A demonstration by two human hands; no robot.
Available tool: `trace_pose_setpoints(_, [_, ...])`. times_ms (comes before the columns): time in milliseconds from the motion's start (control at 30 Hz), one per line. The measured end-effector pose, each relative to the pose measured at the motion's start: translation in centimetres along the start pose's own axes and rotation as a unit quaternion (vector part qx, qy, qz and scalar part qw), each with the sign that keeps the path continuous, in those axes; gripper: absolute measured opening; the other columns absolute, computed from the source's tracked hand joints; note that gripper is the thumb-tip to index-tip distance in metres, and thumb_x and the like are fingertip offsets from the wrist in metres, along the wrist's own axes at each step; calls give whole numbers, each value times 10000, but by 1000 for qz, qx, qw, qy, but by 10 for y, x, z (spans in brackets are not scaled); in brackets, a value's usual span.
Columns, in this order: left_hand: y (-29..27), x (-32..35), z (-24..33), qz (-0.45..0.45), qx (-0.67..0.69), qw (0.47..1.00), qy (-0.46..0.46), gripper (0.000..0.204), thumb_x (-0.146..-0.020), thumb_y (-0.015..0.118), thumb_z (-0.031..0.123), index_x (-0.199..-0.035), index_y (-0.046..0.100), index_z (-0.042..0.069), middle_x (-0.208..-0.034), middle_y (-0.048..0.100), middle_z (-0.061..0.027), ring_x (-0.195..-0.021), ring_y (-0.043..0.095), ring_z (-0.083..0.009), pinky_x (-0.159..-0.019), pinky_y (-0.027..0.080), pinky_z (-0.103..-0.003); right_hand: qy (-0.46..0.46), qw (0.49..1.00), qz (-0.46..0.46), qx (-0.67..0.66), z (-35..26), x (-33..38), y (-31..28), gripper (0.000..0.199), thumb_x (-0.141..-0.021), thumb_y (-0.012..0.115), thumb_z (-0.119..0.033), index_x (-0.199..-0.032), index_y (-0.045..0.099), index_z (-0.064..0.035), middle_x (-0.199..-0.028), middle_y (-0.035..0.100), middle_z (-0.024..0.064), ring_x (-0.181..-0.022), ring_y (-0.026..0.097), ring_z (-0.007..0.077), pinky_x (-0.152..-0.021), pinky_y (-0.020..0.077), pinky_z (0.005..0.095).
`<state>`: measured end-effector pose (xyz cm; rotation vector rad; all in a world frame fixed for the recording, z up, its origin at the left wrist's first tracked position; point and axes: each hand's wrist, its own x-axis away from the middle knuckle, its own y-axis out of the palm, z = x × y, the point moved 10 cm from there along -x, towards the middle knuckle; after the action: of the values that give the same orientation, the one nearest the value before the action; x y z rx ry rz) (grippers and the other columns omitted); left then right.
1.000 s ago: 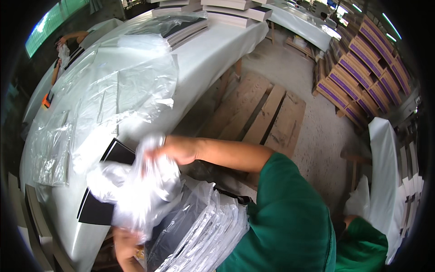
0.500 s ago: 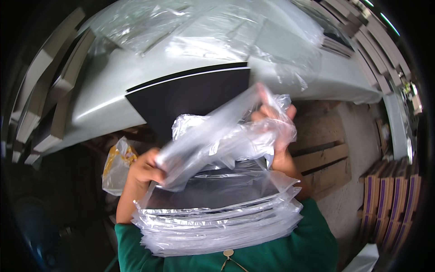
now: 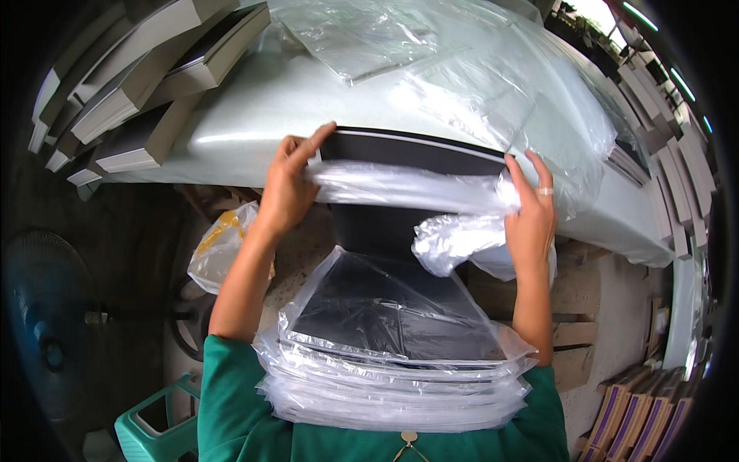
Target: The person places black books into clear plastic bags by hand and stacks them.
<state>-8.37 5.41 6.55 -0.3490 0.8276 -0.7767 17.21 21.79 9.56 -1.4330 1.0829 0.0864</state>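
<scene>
Between my two hands a transparent plastic bag [image 3: 416, 189] is stretched sideways, gathered in a band across a black board [image 3: 377, 227]. The board has a pale edge, and its far end rests at the table's near edge. My left hand [image 3: 296, 181] grips the bag's left end, its index finger reaching to the board's far left corner. At the other end my right hand [image 3: 531, 215], with a ring, holds the bag, its index finger by the far right corner. Crumpled plastic hangs beside that hand. Against my body lies a stack of black boards in plastic bags [image 3: 392, 385].
Loose plastic sheets [image 3: 362, 46] cover part of the pale table [image 3: 239, 135]. Thick books or boards are stacked at left [image 3: 150, 135] and right [image 3: 662, 115]. Below are a plastic bag with yellow tape [image 3: 227, 246], a green stool [image 3: 158, 420], a fan [image 3: 50, 331] and bundled cardboard [image 3: 635, 412].
My hands have spread apart and moved forward, pulling the bag out straight across the board's far end. The view has turned, showing the stool and fan at left.
</scene>
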Motion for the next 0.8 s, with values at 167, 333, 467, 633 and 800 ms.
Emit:
trace_pose_setpoints(167, [-9, 46, 10, 125, -45, 986, 100, 704, -557, 661, -141, -1184, 571, 165, -886, 426, -65, -711, 512, -168, -609, 435, -261, -185, 970, 160, -12, -29, 43, -25, 603, -590, 539, 155, -1138, 583, -95, -1216, 496, 98, -792, 627, 216, -577, 473, 294])
trace_pose_setpoints(333, [-17, 57, 19, 153, -58, 969, 186, 727, -515, 643, -170, -1167, 583, 147, -988, 395, -70, -644, 514, -121, -522, 421, -251, -155, 984, 89, -23, -7, 39, -13, 609, -603, 563, 144, -1157, 577, -108, -1167, 517, 81, -597, 566, 174, -511, 449, 275])
trace_pose_setpoints(467, [-15, 43, 21, 157, -87, 968, 174, 696, -481, 583, -195, -1105, 620, 110, -977, 402, -84, -634, 496, -129, -507, 409, -251, -118, 988, 95, 19, -1, 33, -1, 664, -583, 565, 157, -1181, 564, -132, -1142, 512, 67, -556, 521, 161, -488, 429, 277])
trace_pose_setpoints(633, [-30, 59, 72, 149, -88, 958, 231, 158, -627, 701, -5, -767, 663, 56, -709, 524, -50, -579, 519, -143, -519, 419, -244, -205, 953, 211, -76, -27, 56, -42, 348, -610, 630, 85, -910, 698, -78, -1030, 566, 96, -672, 595, 183, -550, 465, 252])
trace_pose_setpoints(800, [15, 74, -3, -246, 325, 882, -236, 114, -787, 657, 114, -751, 610, 17, -702, 587, 6, -663, 539, -75, -612, 413, -205, 57, 895, -103, -431, 31, 47, -27, 339, -652, 642, 59, -982, 647, -14, -685, 585, 59, -497, 491, 74, -452, 425, 223])
